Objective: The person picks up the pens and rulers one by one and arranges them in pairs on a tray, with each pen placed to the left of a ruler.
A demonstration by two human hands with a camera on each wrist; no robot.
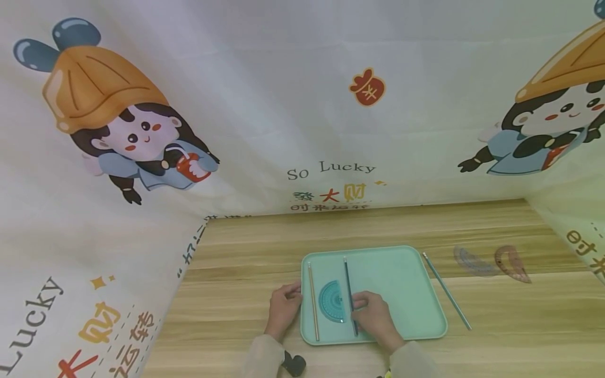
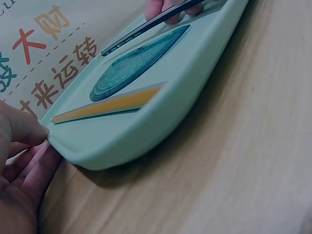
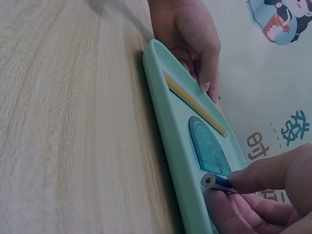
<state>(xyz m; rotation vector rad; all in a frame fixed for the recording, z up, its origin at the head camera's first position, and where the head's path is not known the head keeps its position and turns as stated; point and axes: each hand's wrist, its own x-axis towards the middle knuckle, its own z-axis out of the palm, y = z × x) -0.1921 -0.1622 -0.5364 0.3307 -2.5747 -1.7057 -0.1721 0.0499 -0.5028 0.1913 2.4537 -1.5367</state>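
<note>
A dark blue pencil is pinched between the thumb and fingers of my right hand, over the light green tray. In the right wrist view, the unsharpened end of this pencil faces the camera. My left hand grips the tray's left edge, thumb at the rim in the left wrist view. Between the hands, a yellow pencil lies along the tray's left side. Beside it sits a teal half-round protractor, its straight side toward the blue pencil.
Right of the tray, a blue-green pencil lies slanted on the wooden table. Farther right lie a clear protractor and a reddish protractor. A printed cloth wall stands behind and at both sides.
</note>
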